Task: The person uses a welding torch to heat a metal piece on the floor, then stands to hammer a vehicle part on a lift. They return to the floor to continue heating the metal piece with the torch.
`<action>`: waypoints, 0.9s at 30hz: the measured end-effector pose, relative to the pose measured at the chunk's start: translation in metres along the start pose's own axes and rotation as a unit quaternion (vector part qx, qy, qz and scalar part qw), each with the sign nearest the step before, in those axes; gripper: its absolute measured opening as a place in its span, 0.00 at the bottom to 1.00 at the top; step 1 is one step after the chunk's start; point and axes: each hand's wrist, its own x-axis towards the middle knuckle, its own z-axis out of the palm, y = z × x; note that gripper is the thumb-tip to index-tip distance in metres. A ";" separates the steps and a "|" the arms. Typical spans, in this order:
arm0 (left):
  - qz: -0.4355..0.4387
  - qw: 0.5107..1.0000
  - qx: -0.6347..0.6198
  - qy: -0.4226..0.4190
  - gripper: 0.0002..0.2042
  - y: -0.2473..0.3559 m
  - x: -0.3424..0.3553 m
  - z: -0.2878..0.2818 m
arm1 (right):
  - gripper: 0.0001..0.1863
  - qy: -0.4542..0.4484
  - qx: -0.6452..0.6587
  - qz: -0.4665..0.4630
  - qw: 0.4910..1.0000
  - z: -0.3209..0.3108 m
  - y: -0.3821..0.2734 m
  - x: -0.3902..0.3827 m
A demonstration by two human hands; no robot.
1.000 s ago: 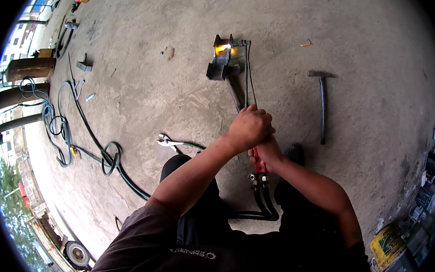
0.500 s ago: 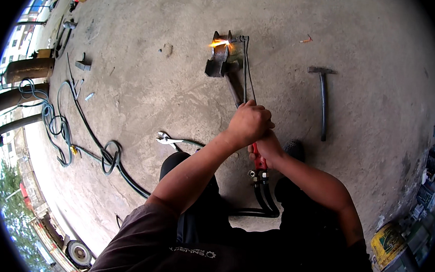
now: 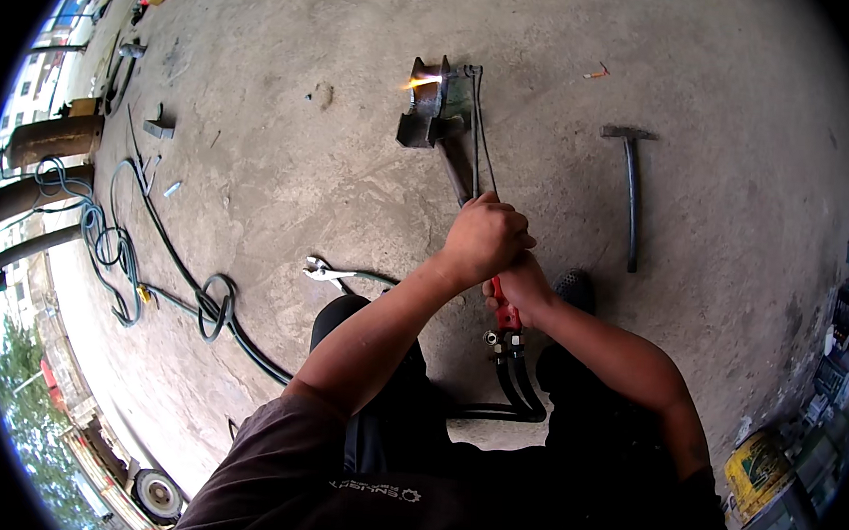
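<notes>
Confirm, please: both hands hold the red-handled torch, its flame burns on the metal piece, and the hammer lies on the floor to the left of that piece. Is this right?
Not quite. In the head view, the hammer lies right of the metal piece. The rest holds: left hand and right hand grip the torch.

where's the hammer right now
In the head view the hammer lies on the concrete floor, to the right of the hands and the flaming torch tip, untouched.

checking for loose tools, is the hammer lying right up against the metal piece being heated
No, the hammer lies apart on bare concrete, well to the right of the metal piece.
</notes>
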 end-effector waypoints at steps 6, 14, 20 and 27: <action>-0.005 1.000 -0.001 0.000 0.09 0.000 0.000 0.000 | 0.07 0.001 -0.007 0.012 1.000 -0.003 0.004 0.005; -0.005 1.000 -0.004 -0.003 0.09 -0.002 0.001 0.000 | 0.07 0.007 -0.002 0.014 1.000 -0.003 0.004 0.006; -0.003 1.000 -0.013 0.000 0.09 -0.002 0.000 -0.001 | 0.07 0.006 0.003 0.010 1.000 -0.001 0.002 0.005; -0.005 1.000 -0.014 -0.002 0.09 -0.001 0.001 0.000 | 0.07 0.005 0.004 0.009 1.000 -0.003 0.004 0.005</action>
